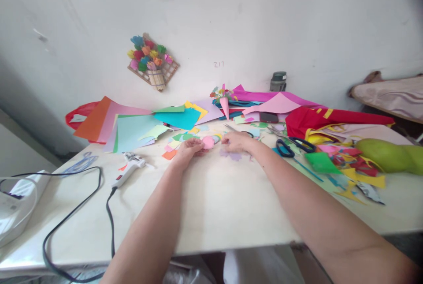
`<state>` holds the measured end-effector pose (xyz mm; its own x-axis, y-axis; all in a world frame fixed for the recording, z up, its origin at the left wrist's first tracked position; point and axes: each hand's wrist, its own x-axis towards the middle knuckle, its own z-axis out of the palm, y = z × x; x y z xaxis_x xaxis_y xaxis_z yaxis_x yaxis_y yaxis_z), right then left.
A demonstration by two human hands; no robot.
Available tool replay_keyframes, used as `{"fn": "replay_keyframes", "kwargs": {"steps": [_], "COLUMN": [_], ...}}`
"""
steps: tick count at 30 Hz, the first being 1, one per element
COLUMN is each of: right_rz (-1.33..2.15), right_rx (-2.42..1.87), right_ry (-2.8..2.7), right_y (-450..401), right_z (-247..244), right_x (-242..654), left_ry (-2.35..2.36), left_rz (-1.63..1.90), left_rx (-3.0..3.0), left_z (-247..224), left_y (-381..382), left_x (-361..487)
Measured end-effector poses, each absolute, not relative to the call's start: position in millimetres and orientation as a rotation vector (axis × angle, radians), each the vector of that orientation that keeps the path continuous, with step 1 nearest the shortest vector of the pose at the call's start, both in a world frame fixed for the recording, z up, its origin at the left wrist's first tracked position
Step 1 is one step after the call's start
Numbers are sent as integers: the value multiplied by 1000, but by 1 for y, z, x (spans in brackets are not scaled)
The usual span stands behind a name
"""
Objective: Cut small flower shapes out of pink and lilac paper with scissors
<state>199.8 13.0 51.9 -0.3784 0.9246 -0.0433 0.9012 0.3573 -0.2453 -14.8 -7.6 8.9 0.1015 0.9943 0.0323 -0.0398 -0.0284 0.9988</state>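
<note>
My left hand (189,151) is closed, with thumb and fingers pinching the edge of a round pink paper piece (208,143). Just to the right, my right hand (238,142) has its fingers curled together above some lilac paper cutouts (231,155); whatever is between its fingertips is too blurred to make out. A pair of scissors shows behind my right hand, its dark handle (248,134) partly hidden. Small coloured paper scraps (178,136) lie behind and beside my left hand.
A glue gun (127,173) with a black cord lies left, near a white power strip (23,207). Coloured sheets (135,132) line the back. Blue-handled scissors (299,143), paper offcuts and a green object (376,155) are right. A paper-flower cone (224,105) stands by the wall.
</note>
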Motion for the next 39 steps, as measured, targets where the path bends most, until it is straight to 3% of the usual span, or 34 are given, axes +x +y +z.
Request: {"fn": "replay_keyframes", "kwargs": {"steps": [13,23,30,39], "right_rz": [620,1199,1269,987], "right_rx": [-1533,-1087,-923,-1033], "right_ry": [-2497,-1780,-1629,-1750], "right_y": [28,34,23,24], "right_z": [37,32,32,24], "right_x": [205,201,181,169], "left_ry": [1122,1067,1027,947], "left_rz": [1182,1209,1168,1133], "left_rx": [1282,1233,1272,1223], "left_z": [7,5,8,8], "left_y": [-6,-5,-8,-8], "left_x": [-15,-15,-12,-13]}}
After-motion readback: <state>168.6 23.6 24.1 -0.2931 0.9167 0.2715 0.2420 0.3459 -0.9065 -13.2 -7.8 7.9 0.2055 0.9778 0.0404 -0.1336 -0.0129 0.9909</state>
